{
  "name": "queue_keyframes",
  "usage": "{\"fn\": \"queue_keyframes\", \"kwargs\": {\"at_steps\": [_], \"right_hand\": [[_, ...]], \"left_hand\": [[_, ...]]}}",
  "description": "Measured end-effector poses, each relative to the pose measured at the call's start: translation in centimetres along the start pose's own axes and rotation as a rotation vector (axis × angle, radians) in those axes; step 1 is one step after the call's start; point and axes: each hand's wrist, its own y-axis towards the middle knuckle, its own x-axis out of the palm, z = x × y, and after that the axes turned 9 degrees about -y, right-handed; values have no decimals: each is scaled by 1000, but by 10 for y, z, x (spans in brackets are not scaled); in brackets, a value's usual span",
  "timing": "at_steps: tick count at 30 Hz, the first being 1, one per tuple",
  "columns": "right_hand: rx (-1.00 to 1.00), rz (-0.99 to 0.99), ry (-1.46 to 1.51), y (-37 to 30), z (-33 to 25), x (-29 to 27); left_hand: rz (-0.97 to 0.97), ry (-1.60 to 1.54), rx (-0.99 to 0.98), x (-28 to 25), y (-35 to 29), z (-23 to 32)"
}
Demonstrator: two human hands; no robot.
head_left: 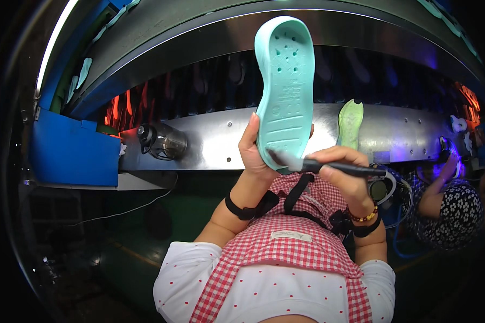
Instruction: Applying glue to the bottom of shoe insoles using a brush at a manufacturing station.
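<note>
My left hand (251, 153) grips a turquoise shoe sole (286, 91) by its lower end and side, holding it raised and upright above the bench edge. The sole's inner face is toward me, with a raised rim, small holes near the top and grooves lower down. In my right hand (347, 185) is a brush (342, 168) with a black handle, pinched between thumb and fingers. Its pale, dark-tipped bristles lie against the lower end of the sole, near my left fingers.
A light green sole piece (351, 123) lies on the metal bench (210, 116). To the left stands a dark jug-like container (164, 141) beside a blue cabinet (75, 148). A belt (199, 33) curves behind, with pieces along it. At right, a person in a patterned cap (461, 215) works.
</note>
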Motion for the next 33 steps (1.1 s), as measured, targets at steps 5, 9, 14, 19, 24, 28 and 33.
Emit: {"fn": "queue_keyframes", "kwargs": {"at_steps": [5, 9, 14, 19, 24, 28, 33], "right_hand": [[-127, -113, -284, 7, 1, -1], [13, -33, -168, 11, -16, -13], [-311, -310, -538, 22, -24, -17], [-274, -335, -515, 10, -20, -8], [-351, -313, -554, 11, -29, -11], [-293, -558, -663, 18, -19, -23], [-288, -629, -815, 16, -27, -30]], "left_hand": [[12, -69, -16, 1, 5, -1], [-18, 23, -10, 4, 1, 4], [-57, 238, 11, 6, 4, 16], [-136, 42, -127, 6, 8, 27], [-60, 82, -296, 5, 6, 39], [55, 400, -559, 7, 5, 36], [104, 425, -670, 3, -6, 40]]}}
